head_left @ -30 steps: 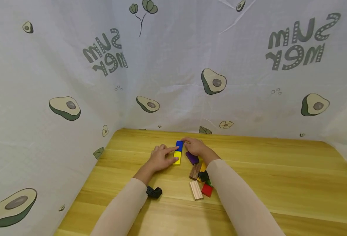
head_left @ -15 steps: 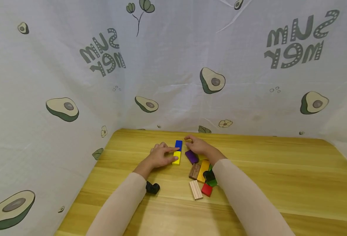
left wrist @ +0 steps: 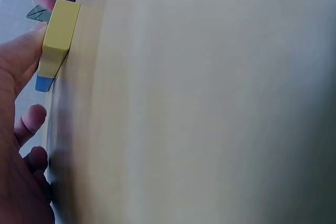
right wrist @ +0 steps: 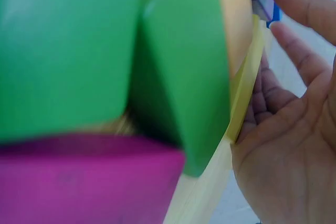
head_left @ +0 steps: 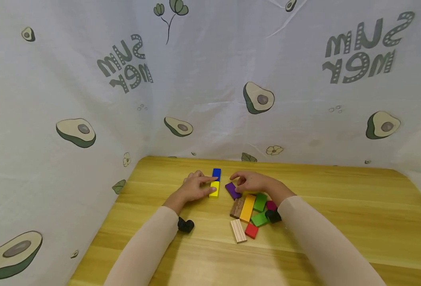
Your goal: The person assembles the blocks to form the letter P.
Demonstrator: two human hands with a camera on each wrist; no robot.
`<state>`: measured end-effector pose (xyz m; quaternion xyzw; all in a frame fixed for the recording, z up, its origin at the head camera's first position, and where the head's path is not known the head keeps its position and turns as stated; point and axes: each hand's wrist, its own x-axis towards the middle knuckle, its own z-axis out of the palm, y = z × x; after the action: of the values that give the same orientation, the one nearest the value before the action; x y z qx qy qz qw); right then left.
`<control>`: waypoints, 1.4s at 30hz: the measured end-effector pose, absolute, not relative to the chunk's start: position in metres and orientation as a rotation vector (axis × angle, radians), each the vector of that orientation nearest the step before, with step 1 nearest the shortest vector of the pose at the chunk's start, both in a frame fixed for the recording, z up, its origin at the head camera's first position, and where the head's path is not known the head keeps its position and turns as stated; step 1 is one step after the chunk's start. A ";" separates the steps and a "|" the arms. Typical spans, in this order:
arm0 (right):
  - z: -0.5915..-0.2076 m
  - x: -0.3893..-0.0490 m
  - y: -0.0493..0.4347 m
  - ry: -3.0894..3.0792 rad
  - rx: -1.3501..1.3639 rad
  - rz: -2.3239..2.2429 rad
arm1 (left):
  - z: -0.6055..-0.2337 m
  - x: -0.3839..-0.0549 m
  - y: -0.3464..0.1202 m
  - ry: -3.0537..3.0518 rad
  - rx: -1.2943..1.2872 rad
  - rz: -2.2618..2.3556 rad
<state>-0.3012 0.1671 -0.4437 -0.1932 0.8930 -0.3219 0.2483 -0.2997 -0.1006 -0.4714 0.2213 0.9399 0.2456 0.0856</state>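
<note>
A blue block [head_left: 216, 173] and a yellow block [head_left: 214, 194] lie end to end in a line on the wooden table. My left hand [head_left: 193, 188] is beside them, its extended index finger on the blue block and its thumb on the yellow one. To the right, a purple block [head_left: 231, 190] lies tilted, apart from that pair. My right hand [head_left: 255, 182] hovers around its right end, thumb tip at the block and index finger reaching past its far side. In the right wrist view a gap shows between thumb and index finger. Another yellow block [right wrist: 245, 90] is partly hidden beneath this hand.
Close by lie a brown block [head_left: 236, 208], an orange block [head_left: 248, 208], two green blocks [head_left: 260, 202], a magenta block [head_left: 271, 205], a red block [head_left: 251, 230] and a pale wood block [head_left: 238, 231]. A printed white cloth [head_left: 210, 131] hangs behind the table.
My right hand has drawn away from the blue block, back and right to the purple block, uncovering the green and magenta blocks. The left hand stays on the blue and yellow pair.
</note>
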 end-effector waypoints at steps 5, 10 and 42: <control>-0.443 -0.298 0.170 2.384 -0.520 -0.872 | -0.468 -0.306 -0.099 2.804 0.636 0.723; -0.441 -0.294 0.173 2.345 -0.518 -0.886 | -0.469 -0.314 -0.097 2.776 0.628 0.703; -0.442 -0.269 0.149 2.647 -0.492 -0.911 | -0.465 -0.325 -0.093 2.682 0.469 0.800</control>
<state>-0.2687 0.1493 -0.4420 -0.1712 0.9209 -0.3168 0.1490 -0.3252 -0.0927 -0.4647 0.1633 0.9342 0.2788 0.1515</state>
